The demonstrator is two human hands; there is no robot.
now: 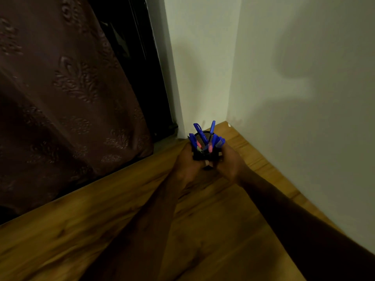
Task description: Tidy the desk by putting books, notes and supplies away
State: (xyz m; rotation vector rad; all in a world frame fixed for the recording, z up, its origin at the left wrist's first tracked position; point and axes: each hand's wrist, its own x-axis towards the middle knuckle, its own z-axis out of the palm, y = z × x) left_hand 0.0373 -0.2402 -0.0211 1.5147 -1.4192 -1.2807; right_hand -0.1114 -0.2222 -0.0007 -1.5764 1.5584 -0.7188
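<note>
- The black wire-mesh pen cup [206, 148] sits in the far corner of the brown wood-grain desk [121, 220], close to the pale wall [304, 78]; everything below is placed relative to this cup.
- The left hand [187, 165] wraps the cup's left side and the right hand [230, 163] wraps its right side, both closed around the body; the fingers meet in front of it.
- Whether the cup's base rests on the desk or hangs just above it cannot be told, since the hands hide it.
- Risk: the cup is crammed and top-heavy, so letting go while it is tilted could tip it over and spill the contents across the desk.
- Risk: the blue-capped pens [215, 141] splay outward over the rim; pushing the cup hard towards the wall behind it could knock one out.
- Risk: the dark brown patterned curtain [71, 88] hangs to the left of the cup, and anything that rolls that way could drop off the desk edge behind it.
- Count: one cup, two hands.
- Count: at least five or six blue pens or handles, plus one or two pink-tipped ones [210, 148]; the picture is dim and blurred, so an exact number is not possible.
- No books or notes are in view near the cup.
</note>
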